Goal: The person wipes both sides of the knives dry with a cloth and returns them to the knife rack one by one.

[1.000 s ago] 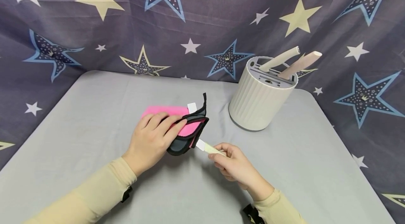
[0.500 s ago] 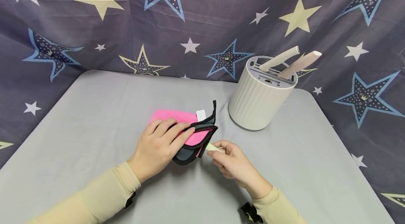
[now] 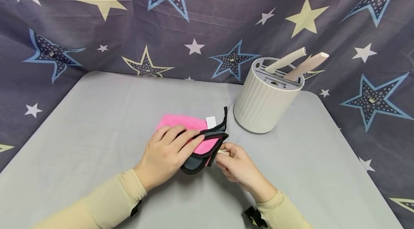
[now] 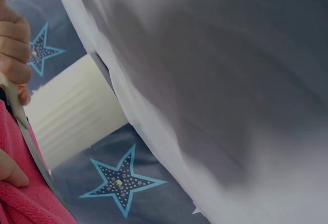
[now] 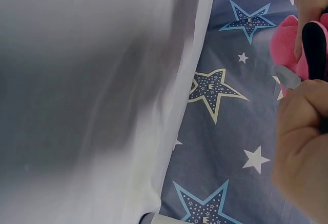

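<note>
A pink cloth (image 3: 182, 121) with dark grey backing and black edging is folded over in front of the person. The left hand (image 3: 169, 155) grips it from above, its fingers lying across the fold. At the cloth's right end, the right hand (image 3: 240, 166) holds a knife by its cream handle (image 4: 11, 96). In the left wrist view the knife's blade (image 4: 32, 144) runs along the pink fabric. From the head the blade is hidden by the cloth, and only a sliver of handle (image 3: 222, 152) shows. A black edging strip (image 5: 314, 49) stands up near the right hand.
A cream ribbed knife block (image 3: 263, 103) stands at the back right of the grey-covered table (image 3: 81, 142). Two handles, one cream (image 3: 286, 60) and one pinkish (image 3: 307, 66), stick up from its slots. A star-patterned curtain (image 3: 220, 17) hangs behind the table.
The left hand and cloth have moved right and slightly nearer the person, along the knife toward its handle. The blade's bare base and most of the handle have become covered. The right hand stays almost still.
</note>
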### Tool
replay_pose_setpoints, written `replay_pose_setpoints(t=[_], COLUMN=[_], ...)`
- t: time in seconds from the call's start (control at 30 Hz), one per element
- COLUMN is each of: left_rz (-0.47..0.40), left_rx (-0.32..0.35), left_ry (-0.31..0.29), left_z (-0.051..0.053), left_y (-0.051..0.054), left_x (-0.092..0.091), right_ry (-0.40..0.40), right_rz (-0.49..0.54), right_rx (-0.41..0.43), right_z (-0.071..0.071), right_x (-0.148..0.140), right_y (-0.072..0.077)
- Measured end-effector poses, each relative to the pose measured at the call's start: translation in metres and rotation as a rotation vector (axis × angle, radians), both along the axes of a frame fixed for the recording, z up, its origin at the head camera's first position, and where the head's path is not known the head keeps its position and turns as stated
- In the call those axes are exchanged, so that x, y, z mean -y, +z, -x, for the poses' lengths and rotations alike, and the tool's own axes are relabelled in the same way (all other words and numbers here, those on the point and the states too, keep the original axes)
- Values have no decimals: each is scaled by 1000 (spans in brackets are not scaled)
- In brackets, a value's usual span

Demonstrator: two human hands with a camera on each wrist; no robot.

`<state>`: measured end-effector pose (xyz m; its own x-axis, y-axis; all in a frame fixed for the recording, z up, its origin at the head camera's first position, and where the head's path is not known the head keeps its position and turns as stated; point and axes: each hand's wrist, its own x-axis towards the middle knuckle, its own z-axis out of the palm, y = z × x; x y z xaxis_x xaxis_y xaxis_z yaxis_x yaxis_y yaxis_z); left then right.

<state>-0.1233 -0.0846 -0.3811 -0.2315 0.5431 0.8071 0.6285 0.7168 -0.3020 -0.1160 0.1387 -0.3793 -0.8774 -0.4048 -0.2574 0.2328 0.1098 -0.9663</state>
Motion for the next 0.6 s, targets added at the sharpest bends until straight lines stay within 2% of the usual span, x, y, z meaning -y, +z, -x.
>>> replay_pose_setpoints(t=[0.17, 0.6], left_rz=[-2, 19], left_rx=[2, 9], left_ry=[1, 34], left_z=[0, 5], left_y=[-1, -3], left_x=[0, 8], right_ry=[8, 10], right_rz=[5, 12], right_rx=[-16, 11], right_z=[-1, 0], right_x=[1, -2], right_y=[1, -1])
